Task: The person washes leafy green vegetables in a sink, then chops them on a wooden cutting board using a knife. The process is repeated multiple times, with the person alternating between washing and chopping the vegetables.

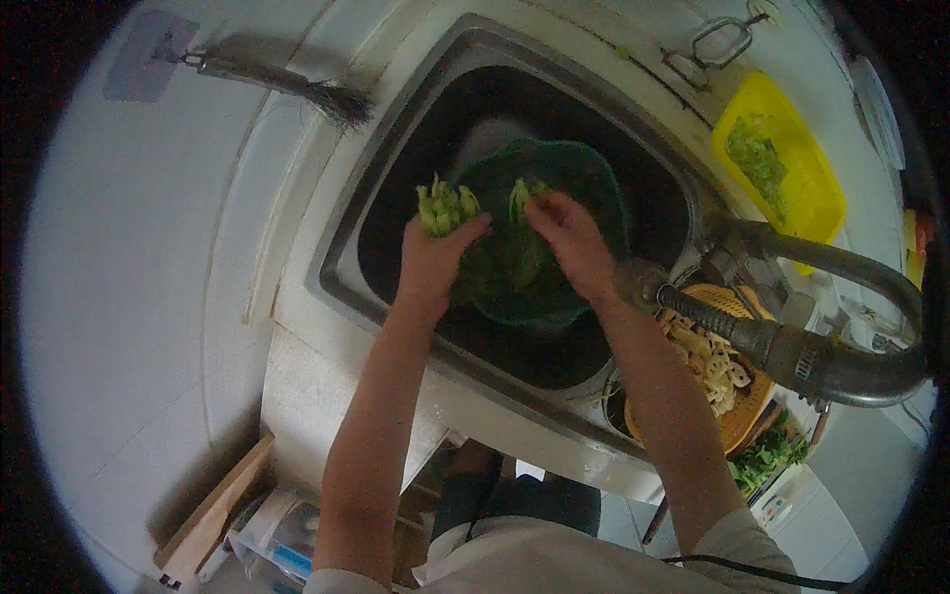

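In the steel sink (349, 278), a dark green basin or basket (605, 171) holds some dim greenery. My left hand (434, 260) grips a bunch of pale green vegetable stems (444, 211) above the basin's left side, thumb across the front and cut-looking ends upward. To its right, my right hand (575, 237) pinches a smaller piece of green vegetable (520, 197) between thumb and fingers, over the basin. The two hands are apart. How deep the basin's contents go is too dark to tell.
A metal faucet (846, 371) with a spring hose reaches over the sink's right side, close to my right forearm. Sliced lotus root (709, 364) lies in an orange basket (749, 423). Leafy scraps (757, 163) sit in a yellow basket (813, 189). A brush (282, 82) hangs on the left wall.
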`<state>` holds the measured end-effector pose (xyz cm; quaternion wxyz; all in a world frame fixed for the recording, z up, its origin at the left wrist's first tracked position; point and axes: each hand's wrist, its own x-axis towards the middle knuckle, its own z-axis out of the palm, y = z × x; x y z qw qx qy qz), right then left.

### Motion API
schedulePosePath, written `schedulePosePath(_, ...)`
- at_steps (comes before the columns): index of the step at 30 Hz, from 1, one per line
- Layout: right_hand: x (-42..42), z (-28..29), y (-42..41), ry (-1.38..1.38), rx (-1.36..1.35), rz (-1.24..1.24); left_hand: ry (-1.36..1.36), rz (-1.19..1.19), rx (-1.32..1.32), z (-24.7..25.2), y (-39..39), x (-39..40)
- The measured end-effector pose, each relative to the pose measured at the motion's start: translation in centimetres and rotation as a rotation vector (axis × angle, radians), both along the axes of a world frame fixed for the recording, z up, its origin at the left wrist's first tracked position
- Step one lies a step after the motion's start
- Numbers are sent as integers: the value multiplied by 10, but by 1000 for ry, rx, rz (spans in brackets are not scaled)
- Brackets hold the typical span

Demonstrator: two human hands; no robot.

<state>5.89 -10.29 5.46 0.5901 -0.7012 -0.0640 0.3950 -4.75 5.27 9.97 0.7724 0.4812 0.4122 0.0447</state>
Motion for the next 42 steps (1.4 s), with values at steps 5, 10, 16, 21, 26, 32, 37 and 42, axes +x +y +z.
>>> schedulePosePath(5, -22, 2, 1, -42, 58, 5, -41, -79, -60, -18, -6, 1)
schedulePosePath(10, -29, 13, -2, -178, 89, -61, -154, -107, -129, -12, -20, -1)
schedulePosePath(16, -35, 13, -2, -436, 200, -40, -269, -139, 147, -16, -30, -2)
schedulePosePath(21, -41, 28, -5, -487, 144, -37, -325, -16, 306, -19, -34, -4)
schedulePosePath(26, -58, 35, -11, -508, 97, -245, -226, -142, 593, -14, -23, -10)
schedulePosePath(32, -54, 59, -5, -712, 141, 8, -156, -428, 808, 4, -8, -19)
schedulePosePath(37, -53, 60, -10, -587, 34, 229, -150, -742, 1129, 18, 5, -25)
schedulePosePath(42, -56, 62, -9, -599, -57, 362, -55, -913, 1169, 16, 2, -38)
